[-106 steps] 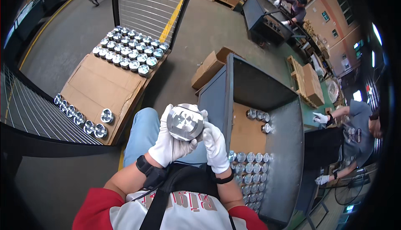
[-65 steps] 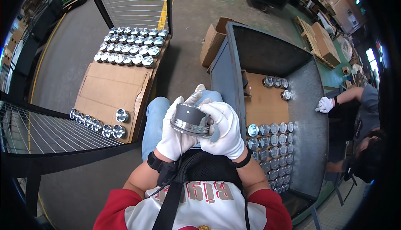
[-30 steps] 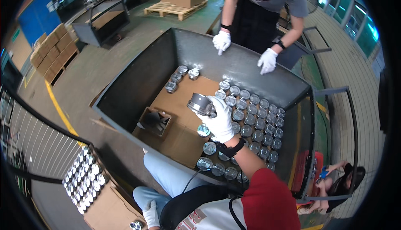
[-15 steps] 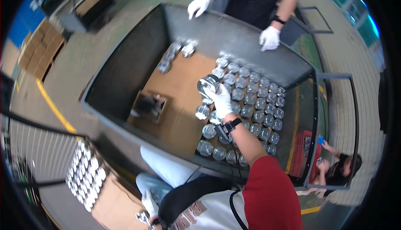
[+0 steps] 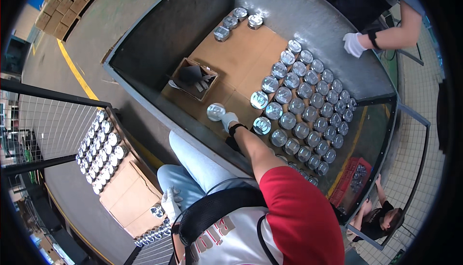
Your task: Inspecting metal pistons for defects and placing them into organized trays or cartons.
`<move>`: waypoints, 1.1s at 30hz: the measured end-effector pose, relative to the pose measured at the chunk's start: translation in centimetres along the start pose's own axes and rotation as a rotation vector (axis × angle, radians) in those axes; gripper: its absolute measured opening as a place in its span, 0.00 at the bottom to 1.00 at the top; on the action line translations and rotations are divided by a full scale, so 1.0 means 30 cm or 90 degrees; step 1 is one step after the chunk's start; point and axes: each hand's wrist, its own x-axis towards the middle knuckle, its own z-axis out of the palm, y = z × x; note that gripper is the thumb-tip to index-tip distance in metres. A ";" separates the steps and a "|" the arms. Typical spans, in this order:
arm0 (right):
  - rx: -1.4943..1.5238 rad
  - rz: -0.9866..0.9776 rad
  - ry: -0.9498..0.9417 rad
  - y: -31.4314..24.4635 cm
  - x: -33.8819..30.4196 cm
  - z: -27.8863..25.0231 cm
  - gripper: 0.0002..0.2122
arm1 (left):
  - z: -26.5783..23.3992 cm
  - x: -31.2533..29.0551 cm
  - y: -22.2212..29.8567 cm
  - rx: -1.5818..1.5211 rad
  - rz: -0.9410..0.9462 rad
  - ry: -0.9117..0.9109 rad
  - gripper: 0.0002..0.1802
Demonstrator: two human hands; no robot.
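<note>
My gloved right hand (image 5: 229, 120) is closed on the edge of a shiny metal piston (image 5: 215, 112), just inside the near wall of a deep grey metal bin (image 5: 161, 38). Its flat round face is turned up, and brown cardboard lies below. Rows of similar pistons (image 5: 304, 90) stand close together on the cardboard (image 5: 248, 48) to the right. A small open carton (image 5: 212, 79) with dark pieces in it sits just beyond my right hand. Low on the left, my gloved left hand (image 5: 170, 203) hangs with its fingers apart, beside another piston (image 5: 157, 210).
Several pistons (image 5: 230, 22) stand in the bin's far left corner. Another person's gloved hand (image 5: 354, 45) rests at the far rim. To my left, a mesh-sided cart (image 5: 60, 183) carries more pistons. A red crate (image 5: 348, 180) and another person (image 5: 383, 221) are at the right.
My right hand has brought the piston left and nearer, from above the rows to beside the carton, and the piston has turned face up. My view has shifted as well.
</note>
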 end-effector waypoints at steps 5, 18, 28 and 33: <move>-0.357 -0.176 0.060 -0.023 -0.038 -0.156 0.21 | 0.008 -0.002 0.018 0.006 -0.015 0.009 0.17; -0.628 -0.104 0.201 -0.077 -0.250 -0.528 0.21 | 0.025 0.007 0.025 -0.023 -0.026 0.012 0.16; -0.601 0.004 0.118 0.277 -0.365 -0.461 0.20 | 0.033 0.004 0.034 -0.034 -0.014 -0.001 0.16; -0.485 -0.076 0.204 0.296 -0.349 -0.442 0.23 | 0.016 -0.001 0.026 -0.047 -0.004 -0.031 0.16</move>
